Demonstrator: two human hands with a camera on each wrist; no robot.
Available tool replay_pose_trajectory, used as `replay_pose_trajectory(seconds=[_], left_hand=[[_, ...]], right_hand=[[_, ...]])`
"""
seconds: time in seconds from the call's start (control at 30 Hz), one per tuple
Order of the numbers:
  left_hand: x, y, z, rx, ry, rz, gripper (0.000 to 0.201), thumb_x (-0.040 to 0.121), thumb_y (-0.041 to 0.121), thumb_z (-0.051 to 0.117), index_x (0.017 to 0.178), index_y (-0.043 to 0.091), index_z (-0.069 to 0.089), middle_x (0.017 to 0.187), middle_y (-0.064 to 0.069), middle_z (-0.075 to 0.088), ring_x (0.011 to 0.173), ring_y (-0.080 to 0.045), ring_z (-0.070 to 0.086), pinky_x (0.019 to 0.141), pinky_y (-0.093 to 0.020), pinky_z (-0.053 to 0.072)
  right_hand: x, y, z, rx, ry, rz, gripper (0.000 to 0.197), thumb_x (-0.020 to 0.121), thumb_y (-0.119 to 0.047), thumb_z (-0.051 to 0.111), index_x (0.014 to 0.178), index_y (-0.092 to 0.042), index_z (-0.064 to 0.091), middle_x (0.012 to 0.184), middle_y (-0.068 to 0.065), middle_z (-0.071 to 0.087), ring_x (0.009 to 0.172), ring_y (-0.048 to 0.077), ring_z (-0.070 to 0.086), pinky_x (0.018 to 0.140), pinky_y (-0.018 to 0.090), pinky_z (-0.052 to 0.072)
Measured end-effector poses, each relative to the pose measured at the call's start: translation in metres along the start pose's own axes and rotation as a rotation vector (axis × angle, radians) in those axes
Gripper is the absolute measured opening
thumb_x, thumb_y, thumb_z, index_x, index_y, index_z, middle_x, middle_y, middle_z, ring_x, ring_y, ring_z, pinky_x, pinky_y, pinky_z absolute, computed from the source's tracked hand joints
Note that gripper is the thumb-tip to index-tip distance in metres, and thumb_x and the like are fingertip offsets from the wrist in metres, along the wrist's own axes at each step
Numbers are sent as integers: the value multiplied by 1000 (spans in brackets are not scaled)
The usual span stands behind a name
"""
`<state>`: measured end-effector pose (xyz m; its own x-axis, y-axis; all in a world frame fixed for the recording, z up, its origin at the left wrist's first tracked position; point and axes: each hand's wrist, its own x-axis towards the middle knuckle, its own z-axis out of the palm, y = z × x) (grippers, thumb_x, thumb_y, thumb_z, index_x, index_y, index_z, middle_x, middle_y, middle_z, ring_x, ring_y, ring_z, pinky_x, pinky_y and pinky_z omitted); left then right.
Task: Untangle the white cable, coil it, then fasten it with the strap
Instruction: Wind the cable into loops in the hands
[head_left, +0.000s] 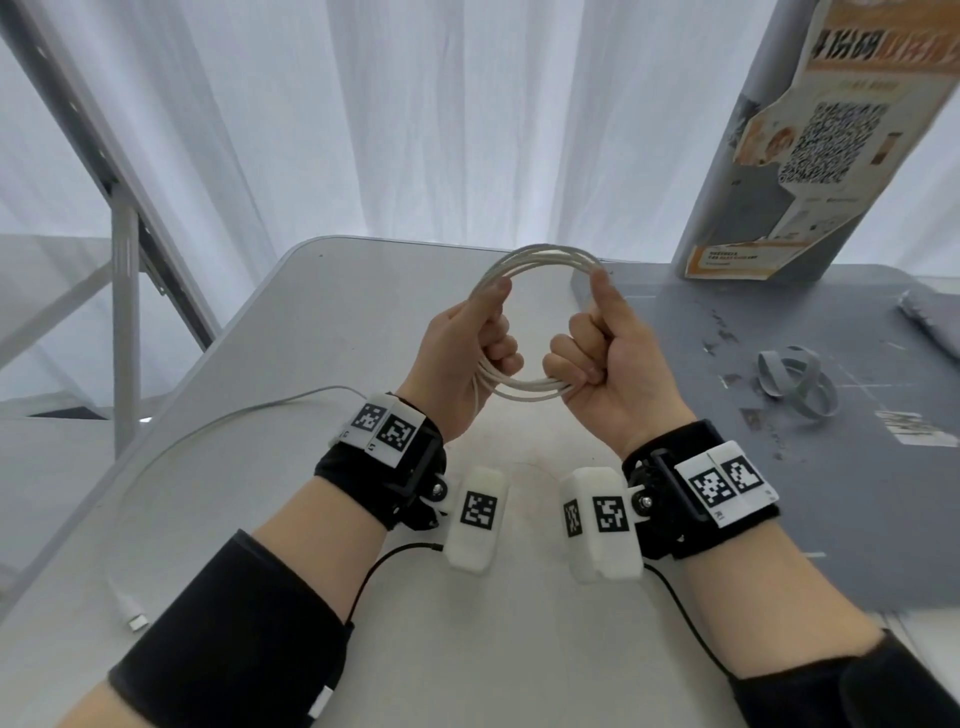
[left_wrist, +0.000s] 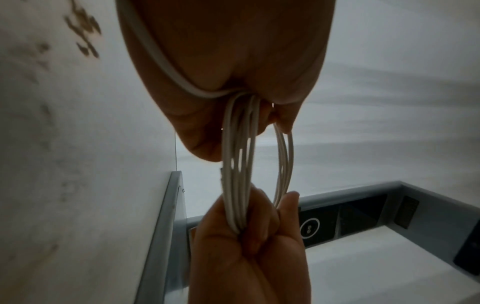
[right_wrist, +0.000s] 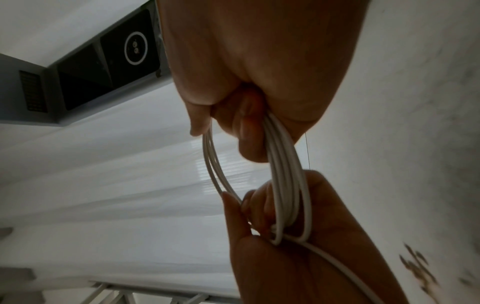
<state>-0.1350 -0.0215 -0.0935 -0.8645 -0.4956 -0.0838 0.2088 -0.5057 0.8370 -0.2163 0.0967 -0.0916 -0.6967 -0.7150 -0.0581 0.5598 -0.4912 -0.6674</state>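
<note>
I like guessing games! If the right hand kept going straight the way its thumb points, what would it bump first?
Probably the white curtain. The right hand points past the table; depth is unclear.

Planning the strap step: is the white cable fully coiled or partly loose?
Partly loose. Both hands hold the white cable in several loops, but one tail trails across the table to its plug.

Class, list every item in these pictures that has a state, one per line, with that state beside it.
white cable: mostly coiled in a ring, one tail loose on the table, unfastened
strap: lying loose on the grey mat, unused
left hand: gripping the coil's left side
right hand: gripping the coil's right side
poster board: standing, leaning
</note>
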Motion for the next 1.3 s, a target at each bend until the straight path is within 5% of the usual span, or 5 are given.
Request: replay_pose_trajectory(seconds=[0.37, 0.73, 0.83, 1.03, 1.3], left_hand=[[-3, -2, 2, 414, -24, -36, 32, 101, 39, 55, 77, 18, 61, 71, 4, 62, 67, -15, 62, 67, -33, 51], [1, 3, 4, -24, 76, 23, 42, 105, 33, 47, 69, 12, 45, 52, 0, 45, 53, -17, 52, 66, -31, 50], [1, 6, 1, -64, 139, 39, 39, 104, 35, 51, 71, 14, 47, 52, 3, 36, 43, -12, 40, 59, -27, 45], [-1, 10, -1, -157, 195, 19, 37, 102, 37, 55, 74, 12, 52, 51, 4, 30, 33, -7, 28, 39, -19, 38], [2, 5, 1, -146, 123, 16, 43, 100, 40, 56, 66, 14, 52, 55, 3, 26, 40, -9, 28, 48, -22, 35]], right_hand=[[5, -3, -5, 122, 77, -150, 57, 98, -44, 55, 50, -22, 34, 48, -6, 16, 42, 9, 15, 41, 21, 26], [3, 6, 5, 29, -30, -55, 57, 105, -45, 45, 55, -17, 42, 54, 0, 27, 49, 17, 37, 64, 38, 53], [3, 9, 5, -92, -50, -8, 60, 104, -46, 43, 53, -18, 56, 59, 2, 47, 63, 20, 52, 77, 38, 49], [1, 14, 4, -269, -23, 58, 47, 99, -53, 49, 62, -30, 68, 77, 0, 60, 75, 18, 49, 75, 34, 39], [6, 12, 5, -6, 38, 48, 45, 94, -53, 57, 63, -21, 47, 78, 2, 58, 91, 27, 50, 81, 45, 50]])
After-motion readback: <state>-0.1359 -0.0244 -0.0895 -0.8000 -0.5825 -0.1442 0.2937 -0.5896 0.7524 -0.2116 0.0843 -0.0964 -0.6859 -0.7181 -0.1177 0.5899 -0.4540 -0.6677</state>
